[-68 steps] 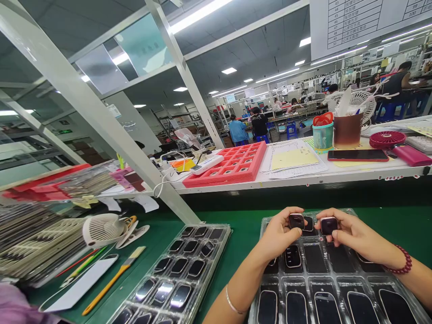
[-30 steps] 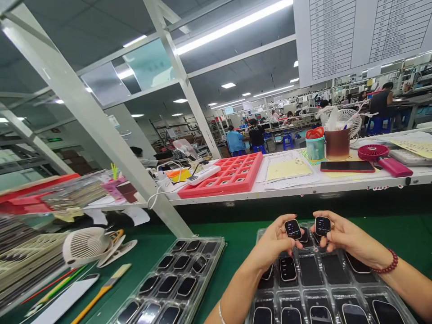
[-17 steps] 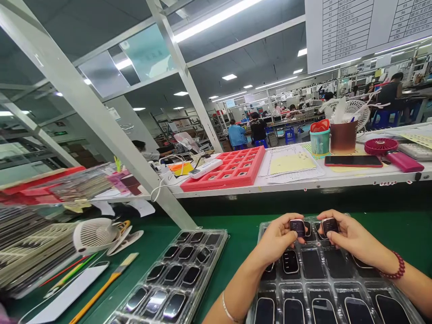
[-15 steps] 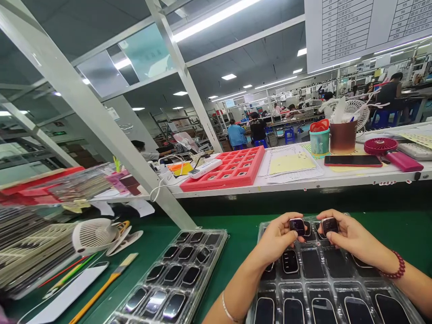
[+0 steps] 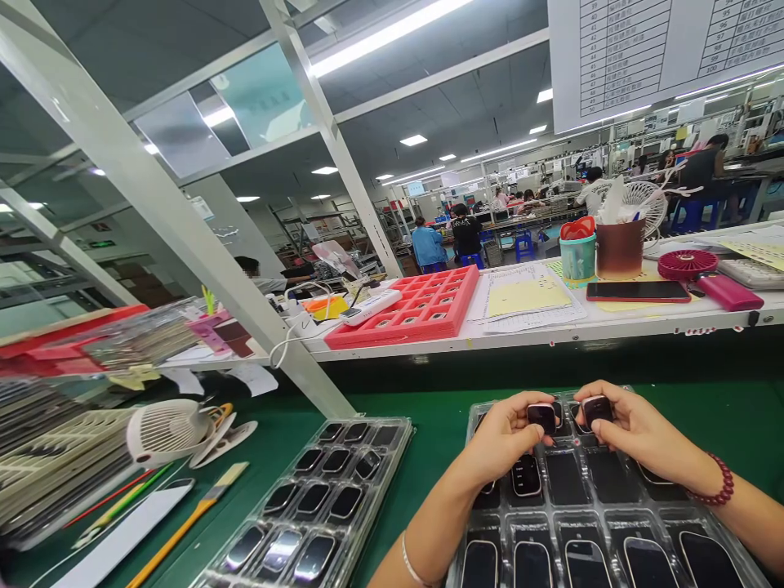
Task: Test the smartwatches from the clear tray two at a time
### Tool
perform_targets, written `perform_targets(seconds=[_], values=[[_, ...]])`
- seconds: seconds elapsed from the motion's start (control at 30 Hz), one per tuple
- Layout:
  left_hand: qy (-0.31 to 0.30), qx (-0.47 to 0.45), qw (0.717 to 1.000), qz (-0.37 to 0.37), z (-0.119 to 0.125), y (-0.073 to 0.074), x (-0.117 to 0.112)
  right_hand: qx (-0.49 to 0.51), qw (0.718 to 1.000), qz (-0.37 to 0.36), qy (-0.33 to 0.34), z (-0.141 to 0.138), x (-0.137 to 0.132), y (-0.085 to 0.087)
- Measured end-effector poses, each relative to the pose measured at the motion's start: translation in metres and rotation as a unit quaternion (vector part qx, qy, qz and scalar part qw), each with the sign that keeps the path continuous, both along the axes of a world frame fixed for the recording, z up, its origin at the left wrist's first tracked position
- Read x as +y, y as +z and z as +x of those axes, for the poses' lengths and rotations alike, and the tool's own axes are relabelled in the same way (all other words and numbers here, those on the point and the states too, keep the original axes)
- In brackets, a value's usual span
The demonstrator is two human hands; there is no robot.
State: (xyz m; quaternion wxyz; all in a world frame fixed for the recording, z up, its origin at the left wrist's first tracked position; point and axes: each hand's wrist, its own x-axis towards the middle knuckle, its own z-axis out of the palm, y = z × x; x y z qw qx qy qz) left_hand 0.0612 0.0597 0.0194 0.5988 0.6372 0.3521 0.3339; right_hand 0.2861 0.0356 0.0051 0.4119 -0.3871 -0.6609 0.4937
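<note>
Pinched in my left hand is a smartwatch body without a strap, its dark screen facing me. My right hand grips a second smartwatch body of the same kind, thumb on its lower edge. Both are raised over the far rows of a clear plastic tray. More watch bodies lie in its pockets, and one of them shows lit text on its screen. Two pockets in the second row hold no watch. My hands hide part of the far row.
Left of the hands lies another clear tray of watch bodies. Beyond it are a brush, a white fan and stacked trays. The shelf ahead carries a red foam tray, papers, a phone and cups.
The watch in my left hand has tilted and shifted slightly right and down; the faint text on its screen no longer shows. My right hand has barely moved.
</note>
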Motion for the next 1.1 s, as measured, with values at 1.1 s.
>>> perform_targets(seconds=[1.1], values=[[0.017, -0.016, 1.000, -0.014, 0.0026, 0.0020, -0.0008, -0.025, 0.999, 0.025, 0.000, -0.0016, -0.0018, -0.0003]])
